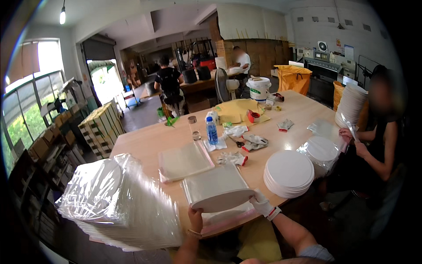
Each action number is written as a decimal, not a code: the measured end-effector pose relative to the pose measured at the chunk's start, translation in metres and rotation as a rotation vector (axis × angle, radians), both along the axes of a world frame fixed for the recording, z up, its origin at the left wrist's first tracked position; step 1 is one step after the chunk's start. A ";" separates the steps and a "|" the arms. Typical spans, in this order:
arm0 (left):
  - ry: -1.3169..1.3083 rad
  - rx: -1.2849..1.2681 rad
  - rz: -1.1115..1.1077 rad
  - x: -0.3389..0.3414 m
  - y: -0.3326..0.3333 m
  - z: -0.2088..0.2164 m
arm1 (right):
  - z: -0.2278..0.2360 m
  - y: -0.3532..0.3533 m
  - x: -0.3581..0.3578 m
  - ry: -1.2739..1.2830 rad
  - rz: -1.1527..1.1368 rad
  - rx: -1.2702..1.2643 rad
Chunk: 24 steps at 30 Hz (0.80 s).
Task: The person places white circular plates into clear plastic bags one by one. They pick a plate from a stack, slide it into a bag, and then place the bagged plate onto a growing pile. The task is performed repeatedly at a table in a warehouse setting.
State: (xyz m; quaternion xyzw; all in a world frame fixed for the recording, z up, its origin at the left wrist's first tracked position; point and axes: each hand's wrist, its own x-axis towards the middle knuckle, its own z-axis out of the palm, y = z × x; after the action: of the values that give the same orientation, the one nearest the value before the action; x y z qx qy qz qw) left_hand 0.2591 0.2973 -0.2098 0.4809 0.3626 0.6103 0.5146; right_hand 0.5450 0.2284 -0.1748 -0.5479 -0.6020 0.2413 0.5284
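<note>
My left hand [195, 218], bare, grips the left edge of a white round board [226, 201], which is tilted over the front edge of the table. My right hand [262, 204], in a white glove, closes on the board's right edge. Under and behind the board lies a pile of clear plastic bags [214, 181]. More bags with a pink edge [228, 220] show below it. To the right of my gloved hand stands a stack of white round boards [289, 174]. A second pile of clear bags [182, 160] lies farther back.
At left stands a tall stack of bagged boards [94, 189]. Work gloves [255, 142], scissors [239, 143], a blue water bottle [212, 131] and a red tape dispenser [253, 116] lie mid-table. A co-worker [373, 145] sits at right, handling clear bags beside a tall board stack [351, 103].
</note>
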 end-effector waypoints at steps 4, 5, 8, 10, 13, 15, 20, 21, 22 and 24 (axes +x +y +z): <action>-0.015 0.000 -0.030 0.002 0.009 0.006 | 0.003 -0.002 0.014 -0.405 -0.058 0.086; 0.021 -0.017 -0.065 0.000 0.008 0.022 | 0.001 -0.005 0.014 -0.406 -0.092 0.091; 0.061 -0.020 -0.159 0.001 0.000 0.023 | 0.025 -0.033 0.019 -0.471 -0.241 0.137; 0.468 0.156 -0.112 0.001 -0.004 0.021 | 0.028 -0.064 0.047 -0.892 -0.275 0.296; 1.156 0.396 -0.141 0.018 -0.005 -0.008 | 0.023 -0.113 0.058 0.471 -0.134 -0.137; 1.609 0.310 -0.280 0.039 -0.011 0.000 | 0.039 -0.159 0.061 0.823 -0.112 -0.338; 1.642 0.403 -0.075 0.049 0.016 -0.011 | 0.040 -0.199 0.025 0.944 -0.031 -0.539; 1.607 0.386 -0.115 0.043 0.022 -0.013 | 0.035 -0.199 0.017 0.909 0.029 -0.564; 1.574 0.369 -0.161 0.037 0.024 -0.013 | 0.033 -0.195 0.009 0.946 0.075 -0.631; 1.427 0.452 -0.211 0.021 0.022 -0.012 | 0.017 -0.177 -0.002 1.020 0.096 -0.689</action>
State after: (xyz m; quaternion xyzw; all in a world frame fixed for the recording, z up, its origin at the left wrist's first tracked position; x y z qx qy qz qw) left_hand 0.2796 0.3188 -0.2217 0.8853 0.4258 0.1578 0.0998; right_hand 0.5428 0.0510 -0.1575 -0.4748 -0.1850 0.6770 0.5310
